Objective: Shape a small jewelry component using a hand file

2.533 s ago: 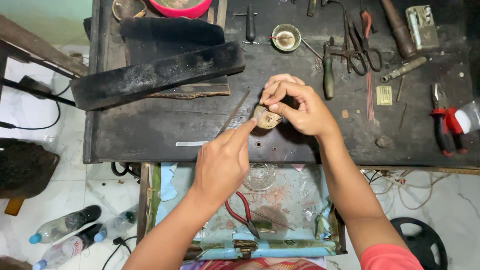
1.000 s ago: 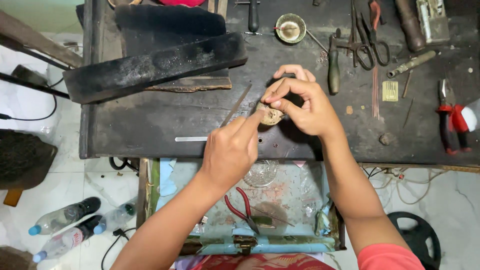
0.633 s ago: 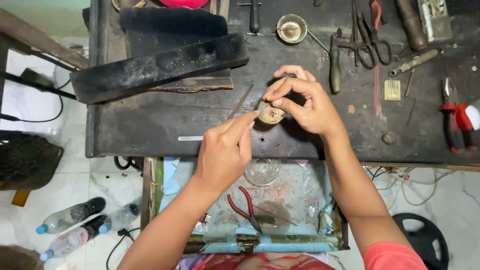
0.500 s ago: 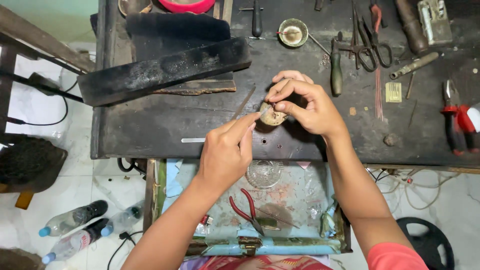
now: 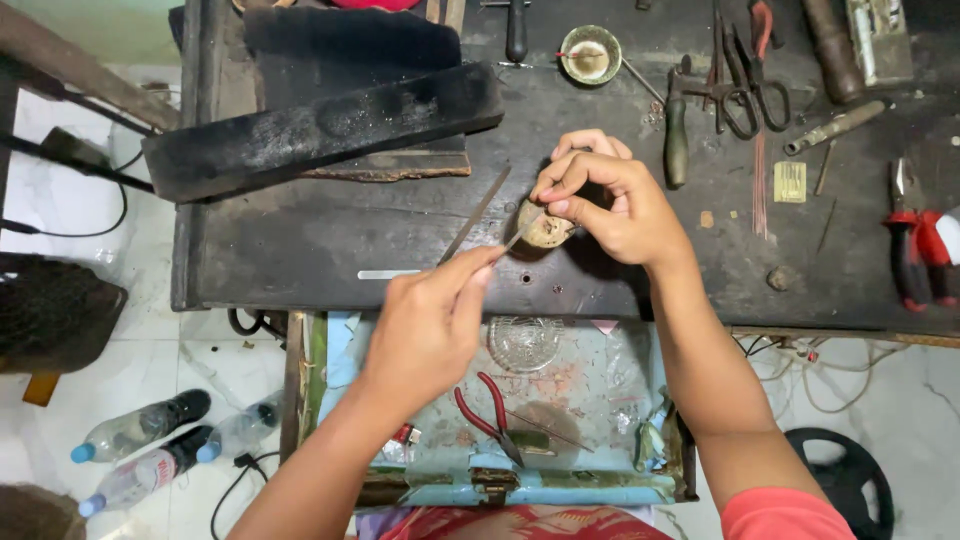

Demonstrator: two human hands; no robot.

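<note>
Head view: both hands as before, left hand (image 5: pixel 425 325) gripping thin file (image 5: pixel 478 212), right hand (image 5: pixel 605 195) pinching small workpiece (image 5: pixel 545 226).

Bare dark workbench (image 5: pixel 300 250) lies open at nine o'clock of the hands. At twelve o'clock a long black block (image 5: pixel 320 125) bars the way. At two o'clock, scissors (image 5: pixel 740 85) and a green-handled tool (image 5: pixel 677 135) crowd the surface. Red-handled pliers (image 5: pixel 905 245) sit at three o'clock.

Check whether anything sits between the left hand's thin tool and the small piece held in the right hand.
Nothing visible does. The left hand holds a thin metal tool whose tip already meets the small round piece pinched in the right hand above the dark workbench.
</note>
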